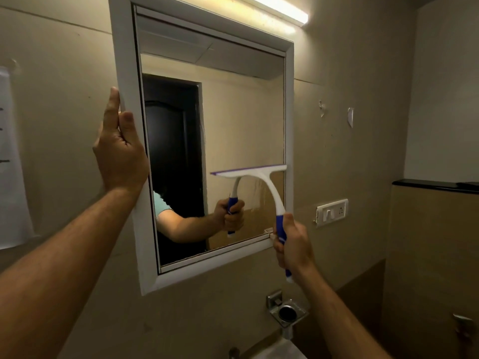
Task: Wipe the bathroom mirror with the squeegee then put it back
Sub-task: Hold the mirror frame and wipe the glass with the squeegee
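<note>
Bathroom wall | left hand fingers grip mirror frame | right hand fingers clench squeegee handle, blade on glass

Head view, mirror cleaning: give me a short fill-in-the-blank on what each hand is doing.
1. The right hand grips the squeegee by its ____ handle.
2. The left hand holds the mirror by its white ____.
3. The squeegee's blade lies against the ____ right part of the glass.

Missing words: blue; frame; lower
</note>
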Tool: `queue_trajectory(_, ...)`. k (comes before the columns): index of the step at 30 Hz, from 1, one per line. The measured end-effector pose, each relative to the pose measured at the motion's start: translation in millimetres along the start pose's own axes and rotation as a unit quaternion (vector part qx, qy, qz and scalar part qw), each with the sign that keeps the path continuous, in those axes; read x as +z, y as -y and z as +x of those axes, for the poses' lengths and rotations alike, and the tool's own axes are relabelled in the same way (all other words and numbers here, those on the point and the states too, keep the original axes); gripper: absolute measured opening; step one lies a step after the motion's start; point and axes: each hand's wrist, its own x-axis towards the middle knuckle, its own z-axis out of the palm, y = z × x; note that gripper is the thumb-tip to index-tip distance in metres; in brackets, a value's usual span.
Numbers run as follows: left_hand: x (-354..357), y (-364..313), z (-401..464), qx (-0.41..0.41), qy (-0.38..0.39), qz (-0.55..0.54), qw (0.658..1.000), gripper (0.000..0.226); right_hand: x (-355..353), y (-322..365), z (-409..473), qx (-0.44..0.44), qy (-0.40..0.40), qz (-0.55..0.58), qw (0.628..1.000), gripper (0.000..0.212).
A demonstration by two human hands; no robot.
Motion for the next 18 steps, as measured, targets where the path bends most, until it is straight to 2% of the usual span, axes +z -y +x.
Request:
queue_trajectory(5,-1,1,1,0.005,0.002,-0.007,1.0,0.044,16,29,13,-0.011,-0.01,-0.001,1.0,0.048)
queue_trajectory(13,-3,3,-3,0.002,0.012,-0.028,1.0,0.044,2,-30,-27,0.06,-0.01,-0.026,0.998,0.059)
queue_trajectory(18,-4,1,-8,-0.001,0.005,-0.024,1.0,0.042,0,-10,-21,0.045,-0.014,-0.041,0.998,0.054)
